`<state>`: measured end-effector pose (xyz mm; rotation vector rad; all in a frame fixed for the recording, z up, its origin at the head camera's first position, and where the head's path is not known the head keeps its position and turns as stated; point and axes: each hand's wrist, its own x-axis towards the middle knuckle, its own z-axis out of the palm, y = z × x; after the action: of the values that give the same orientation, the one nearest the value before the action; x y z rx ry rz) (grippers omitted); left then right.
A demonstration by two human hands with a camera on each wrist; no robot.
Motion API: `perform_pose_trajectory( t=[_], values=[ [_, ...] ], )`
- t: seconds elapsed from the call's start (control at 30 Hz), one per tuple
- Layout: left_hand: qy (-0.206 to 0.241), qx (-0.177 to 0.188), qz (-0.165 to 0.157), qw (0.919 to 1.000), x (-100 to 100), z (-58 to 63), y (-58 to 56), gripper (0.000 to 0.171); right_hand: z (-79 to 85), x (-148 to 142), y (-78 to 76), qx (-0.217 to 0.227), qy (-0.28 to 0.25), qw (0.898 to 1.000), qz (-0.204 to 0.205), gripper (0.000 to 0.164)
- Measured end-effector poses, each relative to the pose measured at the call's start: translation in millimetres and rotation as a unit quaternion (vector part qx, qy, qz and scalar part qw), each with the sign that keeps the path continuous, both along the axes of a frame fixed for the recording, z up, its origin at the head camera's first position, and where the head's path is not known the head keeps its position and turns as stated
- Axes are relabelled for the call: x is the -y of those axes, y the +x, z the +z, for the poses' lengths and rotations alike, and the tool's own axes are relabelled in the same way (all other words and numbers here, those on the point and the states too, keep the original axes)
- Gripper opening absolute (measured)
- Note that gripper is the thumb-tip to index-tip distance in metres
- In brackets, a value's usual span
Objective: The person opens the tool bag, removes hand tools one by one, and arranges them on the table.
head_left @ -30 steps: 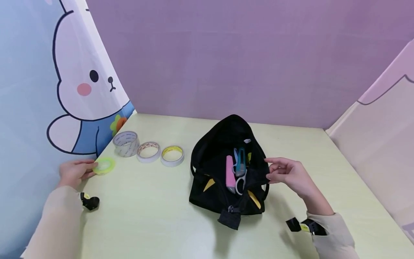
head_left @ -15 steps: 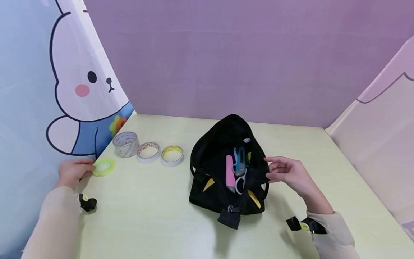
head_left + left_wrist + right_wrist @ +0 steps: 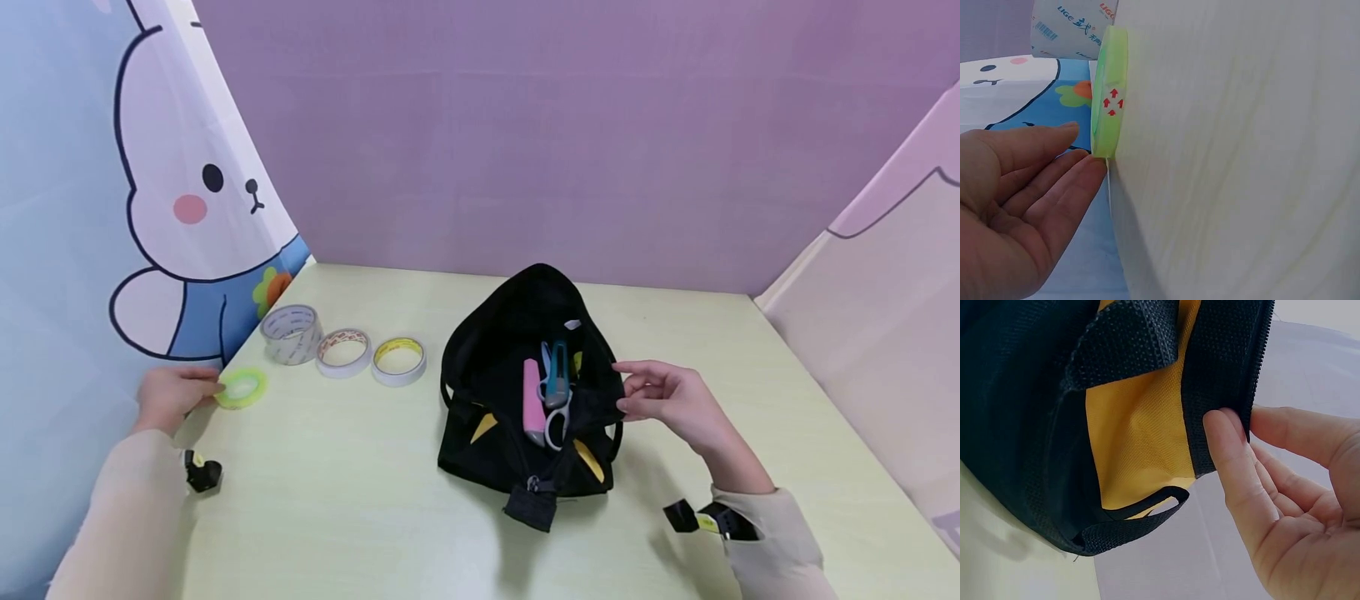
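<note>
My L hand [image 3: 172, 398]: fingers loose, a tip apparently touching green tape roll [image 3: 1111, 94] by table's [image 3: 337, 475] L edge. R hand [image 3: 666, 398] pinches black bag's [image 3: 502, 467] rim, well in from there. I'd go gently, so roll doesn't tip off.

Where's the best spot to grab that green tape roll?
Probably the left rim of the green tape roll, coming from the left: it lies flat with that rim at the edge of the table, so pinching above and below should work.

Beige fabric sleeve [image 3: 120, 512] at lower left, black yellow-marked wrist camera [image 3: 204, 477], matching beige sleeve [image 3: 776, 537] at lower right, similar black camera [image 3: 680, 517]
</note>
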<state>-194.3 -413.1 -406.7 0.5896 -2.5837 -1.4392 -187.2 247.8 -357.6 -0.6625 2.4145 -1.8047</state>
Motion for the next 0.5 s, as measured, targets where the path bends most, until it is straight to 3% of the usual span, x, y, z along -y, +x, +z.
perform_pose_trajectory(
  t=[0.17, 0.3, 0.5],
  values=[
    [-0.045, 0.005, 0.004, 0.999, -3.9, 7.6, -1.8, 0.048, 0.3, -0.9, -0.3, 0.001, -0.003, 1.0, 0.003, 0.048],
    [-0.065, 0.003, -0.004, 0.9979, -17.3, 23.3, -7.4, 0.053, 0.3, -1.2, -0.6, -0.003, -0.005, 1.0, 0.003, 0.047],
    [-0.024, -0.012, -0.037, 0.999, -49.3, 52.7, -20.8, 0.055, -0.3, -1.0, -0.9, 0.001, -0.007, 1.0, 0.001, 0.047]
  ],
)
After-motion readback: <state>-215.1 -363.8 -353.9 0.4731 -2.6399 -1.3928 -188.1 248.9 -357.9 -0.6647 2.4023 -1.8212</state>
